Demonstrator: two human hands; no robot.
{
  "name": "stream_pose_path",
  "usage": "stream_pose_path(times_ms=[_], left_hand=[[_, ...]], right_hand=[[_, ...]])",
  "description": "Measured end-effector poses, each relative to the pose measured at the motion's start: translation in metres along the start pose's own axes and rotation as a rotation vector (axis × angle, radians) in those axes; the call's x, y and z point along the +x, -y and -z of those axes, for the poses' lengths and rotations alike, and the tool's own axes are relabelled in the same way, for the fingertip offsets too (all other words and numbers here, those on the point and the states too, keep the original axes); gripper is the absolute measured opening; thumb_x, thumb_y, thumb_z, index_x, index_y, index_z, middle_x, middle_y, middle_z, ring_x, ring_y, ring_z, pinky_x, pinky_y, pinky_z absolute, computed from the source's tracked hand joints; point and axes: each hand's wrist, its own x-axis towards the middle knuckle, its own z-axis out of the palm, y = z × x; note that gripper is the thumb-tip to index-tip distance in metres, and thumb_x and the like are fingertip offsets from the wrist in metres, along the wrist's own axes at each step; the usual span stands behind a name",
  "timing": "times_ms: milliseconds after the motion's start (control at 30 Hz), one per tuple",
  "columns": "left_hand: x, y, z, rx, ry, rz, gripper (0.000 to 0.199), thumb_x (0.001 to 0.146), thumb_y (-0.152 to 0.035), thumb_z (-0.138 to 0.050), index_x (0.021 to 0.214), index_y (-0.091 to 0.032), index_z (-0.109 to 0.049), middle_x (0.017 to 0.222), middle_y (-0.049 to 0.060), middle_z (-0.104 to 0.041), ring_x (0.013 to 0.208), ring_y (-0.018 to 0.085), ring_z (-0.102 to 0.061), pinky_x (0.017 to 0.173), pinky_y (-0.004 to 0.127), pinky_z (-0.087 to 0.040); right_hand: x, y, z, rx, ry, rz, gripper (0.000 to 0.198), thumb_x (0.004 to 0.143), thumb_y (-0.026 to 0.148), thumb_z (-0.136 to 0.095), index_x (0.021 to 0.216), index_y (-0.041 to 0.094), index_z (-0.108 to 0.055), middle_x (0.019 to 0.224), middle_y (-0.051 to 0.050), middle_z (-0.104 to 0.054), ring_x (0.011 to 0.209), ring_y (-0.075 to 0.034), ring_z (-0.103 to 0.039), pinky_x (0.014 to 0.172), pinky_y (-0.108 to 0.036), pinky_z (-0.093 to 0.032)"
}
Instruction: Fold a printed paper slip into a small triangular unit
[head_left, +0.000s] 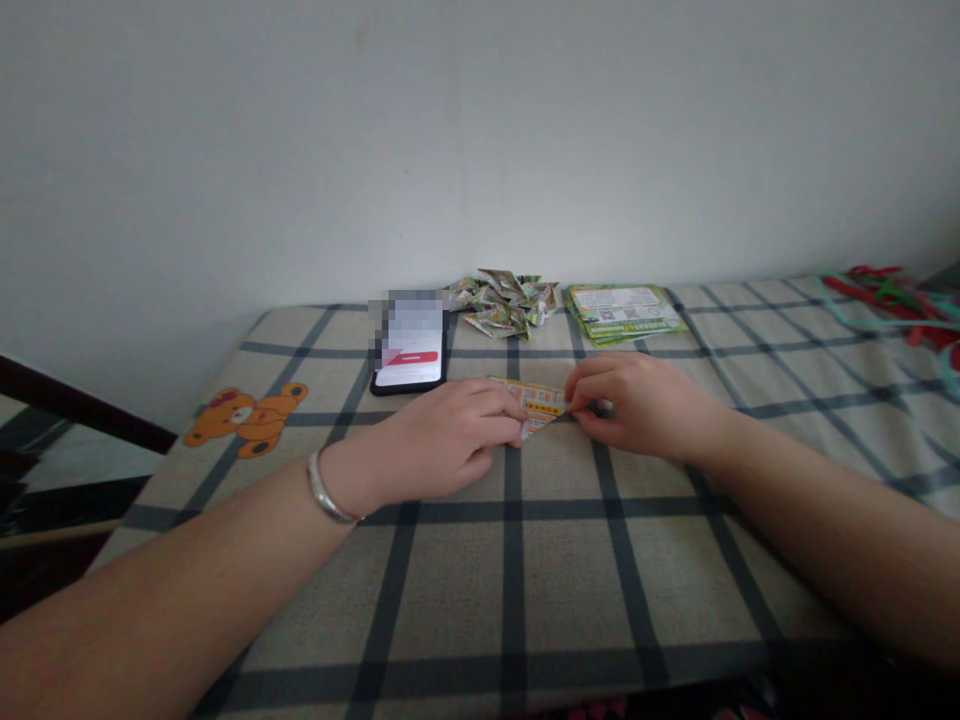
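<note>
A small piece of printed paper (541, 400), yellow, orange and white, lies folded to a point on the checked tablecloth between my hands. My left hand (457, 435), with a silver bangle at the wrist, rests over its left part with curled fingers pressing it. Thumb and forefinger of my right hand (637, 405) pinch its right tip. Behind it, against the wall, sits a pile of folded paper triangles (506, 303). To their right is a stack of flat green printed leaflets (626, 312).
A phone (409, 345) with its screen lit lies left of the triangles. An orange bear figure (251, 418) is at the table's left side. Red, green and pale blue items (900, 305) lie at the far right. The wall (480, 140) borders the table's back edge.
</note>
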Motion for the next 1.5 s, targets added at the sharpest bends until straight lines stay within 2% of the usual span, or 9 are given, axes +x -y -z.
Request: stream_pose_path(times_ms=[133,300,567,867,1167,1333,1500], left_hand=[[0.000,0.000,-0.002,0.005,-0.013,0.017,0.029,0.081,-0.007,-0.049,0.100,-0.018,-0.067,0.114,0.006,-0.066,0.113,0.022,-0.057,0.104,0.043,-0.046],[0.000,0.001,-0.003,-0.012,-0.054,-0.006,0.027,0.084,-0.008,-0.049,0.099,-0.018,-0.068,0.112,0.006,-0.068,0.109,0.020,-0.059,0.104,0.041,-0.046],[0.000,0.000,-0.004,-0.004,-0.077,0.029,0.025,0.087,-0.012,-0.051,0.103,-0.018,-0.069,0.108,0.004,-0.071,0.106,0.019,-0.062,0.101,0.038,-0.048],[0.001,-0.006,-0.006,0.061,-0.071,0.138,0.021,0.091,-0.025,-0.054,0.106,-0.018,-0.068,0.108,0.006,-0.070,0.106,0.021,-0.061,0.101,0.041,-0.047],[0.001,-0.005,-0.008,0.147,-0.099,0.177,0.016,0.092,-0.030,-0.056,0.089,-0.018,-0.066,0.092,0.004,-0.068,0.095,0.022,-0.061,0.088,0.040,-0.049],[0.004,-0.009,-0.006,0.231,-0.118,0.195,0.009,0.089,-0.024,-0.059,0.085,-0.018,-0.065,0.086,0.003,-0.067,0.086,0.022,-0.059,0.078,0.037,-0.049],[0.005,-0.008,-0.005,0.301,-0.139,0.189,0.004,0.085,-0.018,-0.061,0.082,-0.017,-0.063,0.081,0.003,-0.065,0.079,0.022,-0.058,0.070,0.035,-0.048]], right_hand=[[0.002,-0.005,-0.001,-0.035,-0.008,0.077,0.010,0.081,0.019,-0.059,0.083,0.018,-0.069,0.084,-0.003,-0.067,0.078,-0.016,-0.060,0.070,-0.028,-0.041],[0.000,-0.008,-0.002,-0.221,-0.034,0.211,0.018,0.091,0.022,-0.052,0.088,0.019,-0.069,0.085,-0.004,-0.067,0.075,-0.015,-0.056,0.067,-0.029,-0.035],[0.001,-0.004,-0.004,-0.361,-0.071,0.244,0.019,0.093,0.022,-0.049,0.083,0.019,-0.064,0.077,-0.003,-0.063,0.069,-0.015,-0.051,0.063,-0.030,-0.029],[0.005,-0.006,-0.012,-0.290,-0.128,0.202,0.013,0.089,0.024,-0.053,0.087,0.018,-0.065,0.085,-0.003,-0.065,0.075,-0.017,-0.055,0.067,-0.030,-0.034],[0.006,0.018,-0.013,-0.255,-0.245,0.233,0.013,0.087,0.022,-0.053,0.082,0.017,-0.064,0.081,-0.004,-0.064,0.073,-0.018,-0.055,0.065,-0.031,-0.037],[0.006,0.020,-0.014,-0.195,-0.242,0.253,0.015,0.090,0.025,-0.053,0.083,0.018,-0.064,0.081,-0.004,-0.064,0.076,-0.018,-0.057,0.065,-0.031,-0.040],[0.007,0.018,-0.013,-0.045,-0.228,0.281,0.018,0.092,0.032,-0.054,0.087,0.017,-0.064,0.086,-0.006,-0.065,0.081,-0.019,-0.058,0.071,-0.031,-0.045]])
